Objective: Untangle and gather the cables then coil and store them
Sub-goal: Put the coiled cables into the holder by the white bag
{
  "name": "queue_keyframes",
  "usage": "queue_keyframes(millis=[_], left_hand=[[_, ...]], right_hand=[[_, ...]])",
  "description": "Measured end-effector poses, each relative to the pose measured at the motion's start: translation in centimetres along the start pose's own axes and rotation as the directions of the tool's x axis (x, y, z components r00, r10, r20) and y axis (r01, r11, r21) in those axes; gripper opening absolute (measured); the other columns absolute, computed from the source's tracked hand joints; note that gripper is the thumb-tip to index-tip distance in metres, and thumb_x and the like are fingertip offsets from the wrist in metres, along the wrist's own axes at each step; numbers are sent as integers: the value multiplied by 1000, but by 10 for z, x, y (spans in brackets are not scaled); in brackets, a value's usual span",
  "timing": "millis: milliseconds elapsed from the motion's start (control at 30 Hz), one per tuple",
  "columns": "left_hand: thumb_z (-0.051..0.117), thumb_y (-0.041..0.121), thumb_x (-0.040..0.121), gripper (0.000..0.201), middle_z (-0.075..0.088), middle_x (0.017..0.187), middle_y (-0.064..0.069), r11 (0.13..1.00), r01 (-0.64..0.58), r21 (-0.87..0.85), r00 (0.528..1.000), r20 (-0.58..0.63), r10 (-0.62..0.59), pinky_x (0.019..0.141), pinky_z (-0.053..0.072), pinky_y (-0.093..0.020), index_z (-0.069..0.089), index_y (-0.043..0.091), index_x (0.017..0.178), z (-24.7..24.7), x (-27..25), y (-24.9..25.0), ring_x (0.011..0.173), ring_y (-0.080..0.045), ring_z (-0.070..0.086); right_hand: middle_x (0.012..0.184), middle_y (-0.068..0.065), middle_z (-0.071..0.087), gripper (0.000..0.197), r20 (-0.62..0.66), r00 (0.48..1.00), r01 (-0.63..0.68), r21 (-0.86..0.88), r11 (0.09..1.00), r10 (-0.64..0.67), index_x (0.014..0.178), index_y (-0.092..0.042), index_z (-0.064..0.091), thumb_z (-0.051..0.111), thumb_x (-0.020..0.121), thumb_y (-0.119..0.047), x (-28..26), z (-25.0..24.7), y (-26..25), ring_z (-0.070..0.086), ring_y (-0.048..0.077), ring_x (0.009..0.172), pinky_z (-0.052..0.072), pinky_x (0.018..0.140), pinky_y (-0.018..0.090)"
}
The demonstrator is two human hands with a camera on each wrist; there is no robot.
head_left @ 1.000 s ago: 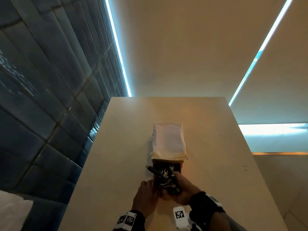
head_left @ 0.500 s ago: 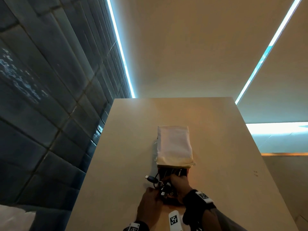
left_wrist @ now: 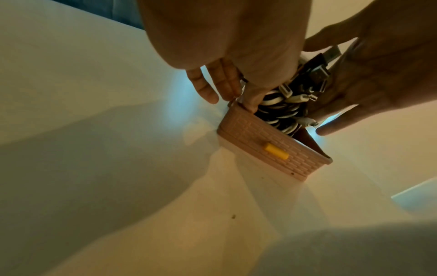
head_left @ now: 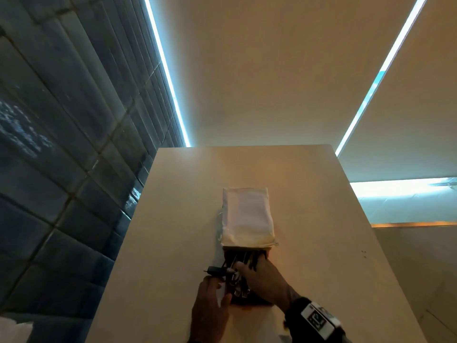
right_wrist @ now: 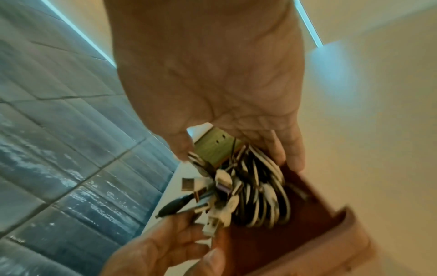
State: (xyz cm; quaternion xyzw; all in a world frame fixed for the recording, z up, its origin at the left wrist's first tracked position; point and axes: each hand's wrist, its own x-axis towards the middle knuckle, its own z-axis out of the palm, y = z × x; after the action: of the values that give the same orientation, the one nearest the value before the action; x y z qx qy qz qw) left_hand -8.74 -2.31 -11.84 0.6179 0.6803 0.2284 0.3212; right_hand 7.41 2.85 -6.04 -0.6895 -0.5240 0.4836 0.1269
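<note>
A bundle of black and white cables [head_left: 235, 276] [left_wrist: 283, 108] [right_wrist: 255, 196] lies in the pulled-out brown drawer [head_left: 249, 302] [left_wrist: 272, 147] [right_wrist: 307, 233] of a small white-topped box [head_left: 247, 214]. My right hand [head_left: 257, 273] [left_wrist: 378, 74] [right_wrist: 236, 127] lies over the bundle with spread, fairly straight fingers, pressing it toward the box. My left hand [head_left: 210, 308] [left_wrist: 234, 100] [right_wrist: 170, 240] pinches the drawer's left wall, thumb inside and fingers outside. A black plug [head_left: 214, 270] [right_wrist: 175, 205] sticks out to the left above that hand.
The box stands mid-way along a narrow pale table [head_left: 321, 268]. A dark tiled wall [head_left: 61, 169] runs along the table's left edge. The drawer front carries a yellow knob [left_wrist: 276, 151]. A white cushion [head_left: 12, 330] shows at the bottom left.
My right hand has gone from holding the bundle over the drawer's near end to pushing it further in toward the box. The left hand stays at the drawer's left side.
</note>
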Motion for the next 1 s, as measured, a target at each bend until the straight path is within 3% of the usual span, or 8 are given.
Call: queue_keyframes(millis=[133,300,400,533,633,733,833,1000], left_hand=[[48,41,81,40,67,105,-12,984,-87,153,996,42,81,60,54,-29,72,17,103,-9,-4,7,85,-29,69],[47,31,89,37,57,119,-7,970,-150,192,986,102,132,76,54,-33,65,31,122,-16,-7,12,99,-28,63],[51,19,87,42,53,127,2,975,-150,164,986,93,136,89,49,-29,61,32,126,-20,-6,14,110,-22,58],[54,0,81,34,65,101,4,996,48,-71,996,-76,-53,80,48,-27,65,26,99,-32,-2,8,96,-23,64],[51,-8,84,40,57,111,0,954,195,-227,962,-144,-231,83,44,-27,55,16,116,-42,5,11,99,-21,60],[49,-2,90,44,55,120,5,971,85,-225,994,-47,-98,88,46,-23,53,17,130,-44,10,22,105,-16,59],[62,4,88,27,71,100,6,988,-63,-141,997,-49,56,81,52,-18,71,18,109,-41,10,30,92,-9,67],[71,1,75,32,71,88,16,995,19,-98,993,118,-8,83,52,-16,74,25,97,-37,6,40,84,3,65]], right_hand=[[102,0,46,34,-95,989,93,-214,972,-115,111,-16,58,57,88,-42,-19,-17,13,49,18,96,42,77,24],[87,3,62,1,-206,963,150,-120,981,-172,83,-11,62,62,84,-10,-23,-15,29,57,20,82,42,66,24],[82,-8,49,28,-180,953,220,-146,965,-244,69,-27,43,58,87,-13,-20,-7,35,47,10,74,36,59,17],[87,-7,42,23,-151,940,261,-255,931,-306,73,-25,42,57,90,-24,-24,-4,41,43,15,84,38,66,22],[81,-14,43,29,-118,948,267,-215,939,-297,69,-31,41,59,90,-21,-28,-8,46,46,9,73,34,58,13],[77,-14,50,26,-186,950,228,-141,963,-252,72,-29,46,58,92,-16,-28,-11,49,52,10,72,38,56,11],[81,-7,60,16,-231,943,239,-36,970,-241,81,-22,55,61,93,-31,-31,-11,44,54,7,70,40,55,12],[90,-1,62,19,-160,953,248,-74,966,-256,94,-15,69,67,86,-31,-28,-12,43,58,16,84,48,72,24]])
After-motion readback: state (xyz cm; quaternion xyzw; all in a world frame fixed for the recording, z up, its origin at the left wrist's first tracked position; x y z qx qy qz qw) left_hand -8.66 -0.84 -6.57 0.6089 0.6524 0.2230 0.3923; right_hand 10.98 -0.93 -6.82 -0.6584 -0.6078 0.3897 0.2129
